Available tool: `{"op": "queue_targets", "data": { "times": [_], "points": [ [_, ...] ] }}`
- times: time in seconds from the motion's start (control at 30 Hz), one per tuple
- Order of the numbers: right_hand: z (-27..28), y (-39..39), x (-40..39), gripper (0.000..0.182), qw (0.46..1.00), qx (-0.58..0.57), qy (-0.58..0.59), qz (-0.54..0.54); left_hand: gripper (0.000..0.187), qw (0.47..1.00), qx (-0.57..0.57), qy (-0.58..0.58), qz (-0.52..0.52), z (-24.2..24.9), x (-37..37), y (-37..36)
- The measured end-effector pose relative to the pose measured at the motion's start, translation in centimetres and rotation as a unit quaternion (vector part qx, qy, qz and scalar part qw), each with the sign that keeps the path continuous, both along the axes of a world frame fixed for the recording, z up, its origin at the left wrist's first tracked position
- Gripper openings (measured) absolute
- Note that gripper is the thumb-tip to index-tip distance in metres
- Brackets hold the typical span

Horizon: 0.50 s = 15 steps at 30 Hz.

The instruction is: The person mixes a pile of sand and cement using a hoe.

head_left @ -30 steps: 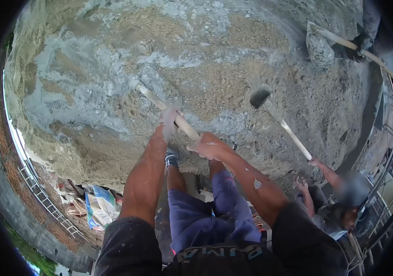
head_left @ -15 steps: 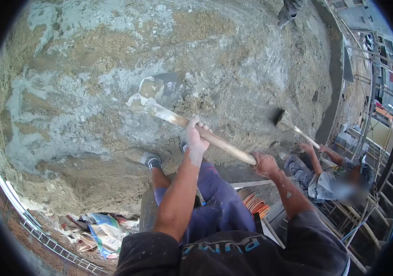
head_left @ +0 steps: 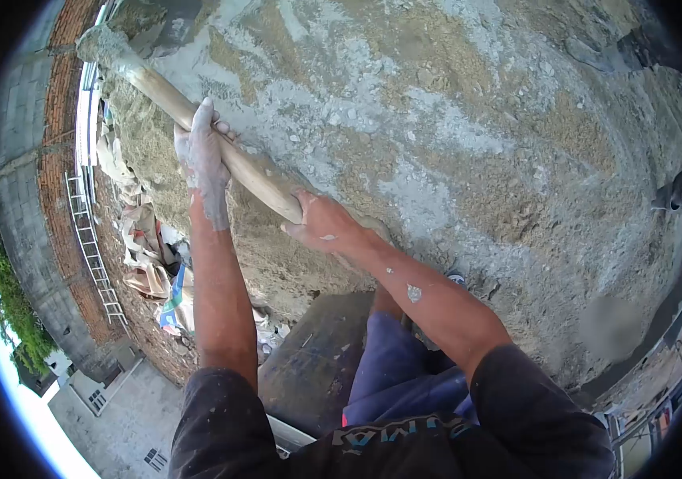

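Both my hands grip the wooden handle of a hoe (head_left: 169, 100), which slants from the upper left down to the middle of the view. My left hand (head_left: 204, 152), coated in grey dust, wraps the handle about midway. Around the butt end my right hand (head_left: 321, 222) is closed. The hoe's head, crusted with cement, lies at the upper left, over the edge of the pile. Its dark blade (head_left: 177, 24) is partly cut off at the top. Beneath spreads a heap of brown sand mixed with grey cement (head_left: 405, 120).
At the left are a brick wall (head_left: 65, 104), a white ladder (head_left: 95, 247) and crumpled sacks (head_left: 145, 247). A dark board (head_left: 309, 359) lies beside my legs. Another person's shoe (head_left: 671, 199) shows at the far right.
My view has swung to the left. Both hands have carried the hoe up and leftward, still gripping its handle. The co-worker with another hoe at the right has left view.
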State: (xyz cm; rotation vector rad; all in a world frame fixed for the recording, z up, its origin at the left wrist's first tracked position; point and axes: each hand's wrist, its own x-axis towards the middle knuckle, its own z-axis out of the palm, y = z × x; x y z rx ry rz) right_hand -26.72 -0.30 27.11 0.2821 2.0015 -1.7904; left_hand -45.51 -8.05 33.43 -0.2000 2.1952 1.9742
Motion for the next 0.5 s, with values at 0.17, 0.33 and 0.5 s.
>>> {"op": "queue_targets", "data": {
  "times": [0.17,0.33,0.5],
  "points": [
    [-9.2,-6.4,-8.9,0.058,0.993,-0.095,-0.013,-0.069,0.047,0.966,-0.254,0.033,0.022,-12.1,-2.2,-5.4],
    [-17.6,-8.0,-1.5,0.034,0.94,-0.196,-0.256,-0.114,0.022,0.849,-0.463,-0.095,-0.236,-31.5,2.5,-9.7],
    [-18.6,-4.2,4.4,0.025,0.863,-0.355,-0.309,-0.182,0.011,0.849,-0.367,-0.162,-0.344,-40.9,6.7,-8.5]
  ]
}}
